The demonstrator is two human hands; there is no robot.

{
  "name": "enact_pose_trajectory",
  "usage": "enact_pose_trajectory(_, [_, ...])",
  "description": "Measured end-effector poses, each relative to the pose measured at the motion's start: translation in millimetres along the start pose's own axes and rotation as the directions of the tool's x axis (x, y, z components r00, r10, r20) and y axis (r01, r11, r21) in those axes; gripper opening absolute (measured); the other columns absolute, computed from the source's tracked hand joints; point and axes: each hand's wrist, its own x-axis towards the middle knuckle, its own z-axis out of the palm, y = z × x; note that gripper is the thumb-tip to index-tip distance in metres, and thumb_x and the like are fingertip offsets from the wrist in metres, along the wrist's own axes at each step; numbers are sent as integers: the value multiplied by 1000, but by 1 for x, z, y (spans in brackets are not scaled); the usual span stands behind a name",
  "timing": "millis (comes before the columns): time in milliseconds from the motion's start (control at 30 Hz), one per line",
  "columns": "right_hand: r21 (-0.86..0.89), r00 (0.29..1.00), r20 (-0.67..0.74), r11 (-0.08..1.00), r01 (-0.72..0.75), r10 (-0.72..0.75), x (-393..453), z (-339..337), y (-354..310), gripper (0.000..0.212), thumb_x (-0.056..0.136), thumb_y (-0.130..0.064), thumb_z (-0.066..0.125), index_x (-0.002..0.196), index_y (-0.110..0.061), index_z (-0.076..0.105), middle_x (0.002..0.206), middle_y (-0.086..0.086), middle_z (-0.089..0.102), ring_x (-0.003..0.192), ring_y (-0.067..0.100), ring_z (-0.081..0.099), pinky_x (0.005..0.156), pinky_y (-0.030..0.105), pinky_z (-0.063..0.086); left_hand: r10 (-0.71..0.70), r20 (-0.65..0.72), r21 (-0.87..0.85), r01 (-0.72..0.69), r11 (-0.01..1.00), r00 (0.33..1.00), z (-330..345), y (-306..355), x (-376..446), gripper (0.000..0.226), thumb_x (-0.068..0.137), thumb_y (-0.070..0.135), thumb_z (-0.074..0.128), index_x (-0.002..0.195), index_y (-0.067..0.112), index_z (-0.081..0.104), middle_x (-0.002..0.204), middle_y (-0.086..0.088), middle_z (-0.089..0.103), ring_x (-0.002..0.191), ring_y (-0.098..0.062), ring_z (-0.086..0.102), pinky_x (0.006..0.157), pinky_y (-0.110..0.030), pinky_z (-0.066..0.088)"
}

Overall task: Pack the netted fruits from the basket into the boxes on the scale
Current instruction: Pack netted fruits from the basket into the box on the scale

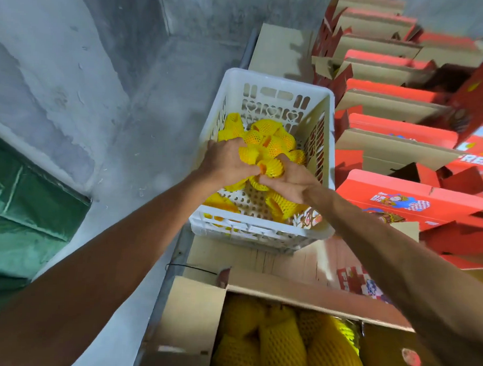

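A white plastic basket (pixel 279 91) stands ahead of me with several fruits in yellow foam nets (pixel 264 131) inside. Both hands reach into it together. My left hand (pixel 226 157) and my right hand (pixel 288 183) grip a bunch of netted fruits (pixel 266 159) between them, fingers curled round the nets. Below, near the bottom edge, an open cardboard box (pixel 194 312) holds several netted fruits (pixel 281 345) packed side by side. The scale under the box is hidden.
Stacks of red and brown folded cartons (pixel 401 128) fill the right side. A grey concrete floor and wall (pixel 88 81) lie to the left, with a green sheet (pixel 20 208) at the far left. A brown board (pixel 259 260) runs under the basket.
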Motion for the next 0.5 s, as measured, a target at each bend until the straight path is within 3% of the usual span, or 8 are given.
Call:
enact_pose_trajectory(67, [-45, 996, -87, 998, 32, -35, -23, -22, -15, 85, 69, -88, 48, 135, -34, 39, 82, -2, 67, 86, 27, 67, 75, 42, 54, -32, -27, -135, 28, 990, 999, -23, 6, -16, 95, 53, 72, 66, 135, 24, 61, 119, -8, 72, 116, -28, 64, 100, -39, 50])
enact_pose_trajectory(200, [-118, 971, -183, 984, 136, -156, -81, -64, -41, 92, 70, -87, 49, 143, -32, 40, 114, 12, 71, 105, 36, 66, 91, 48, 55, -36, -1, -317, 34, 948, 999, -63, 29, -52, 94, 51, 65, 77, 135, 25, 61, 117, -2, 72, 110, -20, 68, 100, -38, 54])
enact_pose_trajectory(300, [-145, 949, -240, 974, 171, -203, -130, -87, -51, 92, 66, -89, 47, 139, -33, 44, 110, 9, 72, 100, 34, 66, 88, 45, 55, 39, -25, -363, -45, 931, 999, -86, 51, -85, 83, 48, 64, 78, 121, 26, 69, 102, 6, 75, 93, -10, 71, 85, -30, 57])
enact_pose_trajectory(400, [-90, 929, -291, 973, 212, -229, -177, -95, -50, 76, 65, -88, 50, 119, -34, 52, 101, -2, 72, 94, 27, 68, 83, 42, 55, 67, -60, -375, -85, 923, 996, -100, 72, -125, 73, 40, 71, 70, 102, 33, 70, 88, 23, 63, 77, 12, 57, 65, -16, 45])
enact_pose_trajectory(433, [-74, 923, -301, 971, 226, -238, -193, -94, -49, 75, 66, -88, 51, 119, -34, 53, 100, -3, 72, 94, 26, 68, 84, 42, 55, 71, -55, -384, -86, 919, 996, -101, 77, -140, 67, 40, 71, 70, 95, 33, 69, 84, 23, 61, 73, 12, 55, 65, -16, 46])
enact_pose_trajectory(500, [-99, 914, -314, 967, 237, -256, -221, -88, -43, 79, 67, -88, 52, 126, -34, 53, 107, 2, 73, 99, 28, 67, 87, 44, 55, 97, -22, -395, -97, 914, 995, -96, 81, -167, 79, 43, 69, 73, 111, 30, 69, 98, 13, 70, 85, -2, 65, 74, -25, 50])
